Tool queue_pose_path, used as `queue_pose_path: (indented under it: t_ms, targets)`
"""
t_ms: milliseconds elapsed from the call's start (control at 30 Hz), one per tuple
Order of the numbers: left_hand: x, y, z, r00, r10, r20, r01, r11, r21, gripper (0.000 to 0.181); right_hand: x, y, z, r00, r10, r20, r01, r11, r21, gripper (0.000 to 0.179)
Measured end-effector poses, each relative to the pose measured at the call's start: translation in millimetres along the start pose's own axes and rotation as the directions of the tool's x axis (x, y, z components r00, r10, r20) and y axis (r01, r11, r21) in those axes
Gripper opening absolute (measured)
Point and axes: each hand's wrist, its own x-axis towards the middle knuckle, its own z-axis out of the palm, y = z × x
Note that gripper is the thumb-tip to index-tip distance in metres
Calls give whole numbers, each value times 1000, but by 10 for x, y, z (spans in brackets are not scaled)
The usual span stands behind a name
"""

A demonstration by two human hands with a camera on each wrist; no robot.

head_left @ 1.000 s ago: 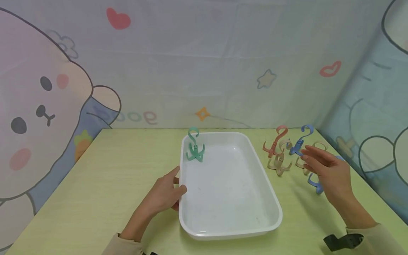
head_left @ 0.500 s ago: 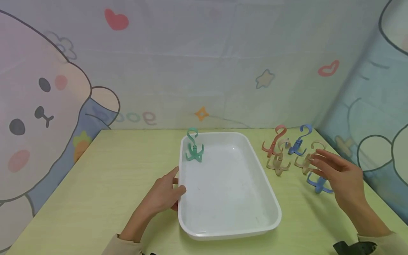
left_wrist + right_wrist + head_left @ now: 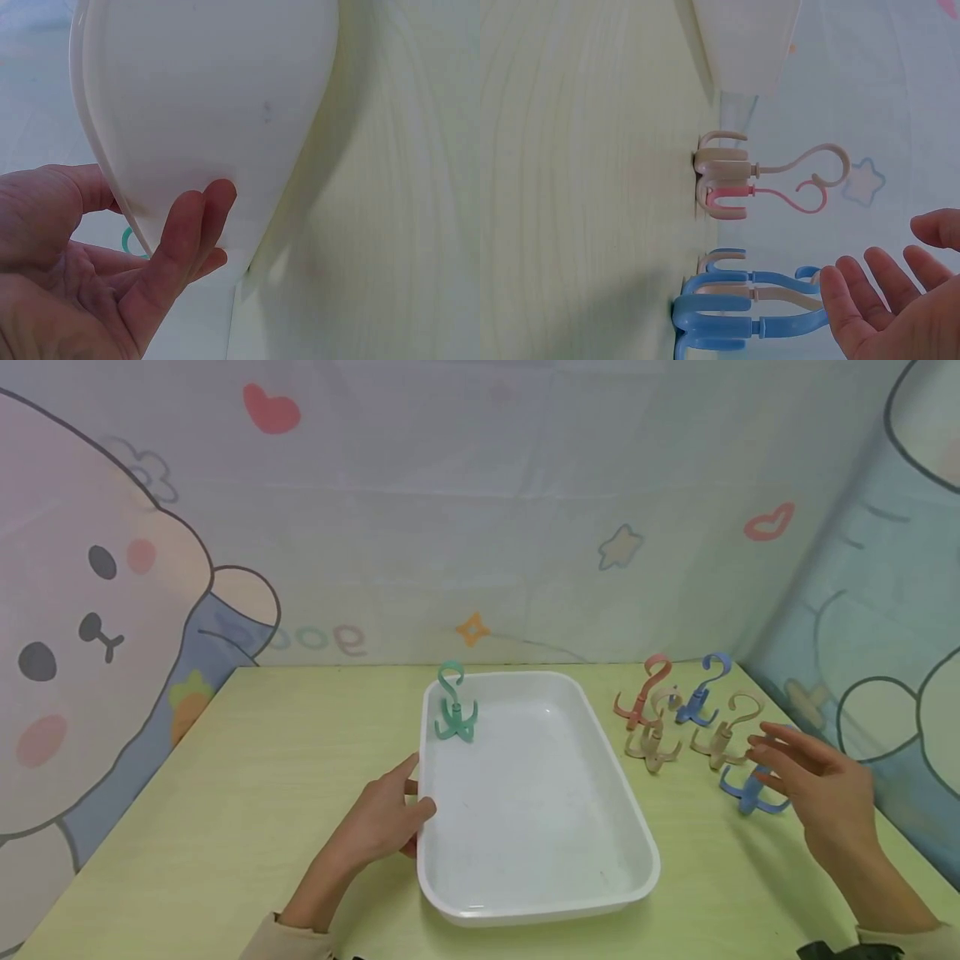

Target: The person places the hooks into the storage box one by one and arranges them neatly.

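Note:
My left hand (image 3: 382, 814) grips the left wall of a white plastic tray (image 3: 536, 793), its thumb over the rim and its fingers (image 3: 180, 232) against the outside. A green multi-prong hanging hook (image 3: 456, 720) stands in the tray's far left corner. Over on the right, my right hand (image 3: 828, 785) hovers with relaxed fingers beside the nearest blue hanging hook (image 3: 748, 797), whose curved top it partly hides in the head view. Between those fingers and the hook's top, contact is unclear in the right wrist view. Nothing is held there.
Right of the tray stand more hanging hooks: a pink one (image 3: 640, 706), a beige one (image 3: 652, 750), another beige one (image 3: 718, 747) and a blue one (image 3: 696, 706) at the back. A printed cloth (image 3: 525, 527) rises behind the yellow-green table (image 3: 247, 793).
My right hand has moved right and nearer to me, from above the rear hooks to the nearest blue hook. The left hand keeps its grip on the tray. The hooks look unmoved.

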Motion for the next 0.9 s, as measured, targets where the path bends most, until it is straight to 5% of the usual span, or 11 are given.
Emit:
queue_pose_path:
  t_ms: [900]
  targets:
    - [0, 6, 6, 1000, -3, 2, 3, 1000, 8, 70, -94, -46, -259, 991, 34, -130, -41, 998, -55, 13]
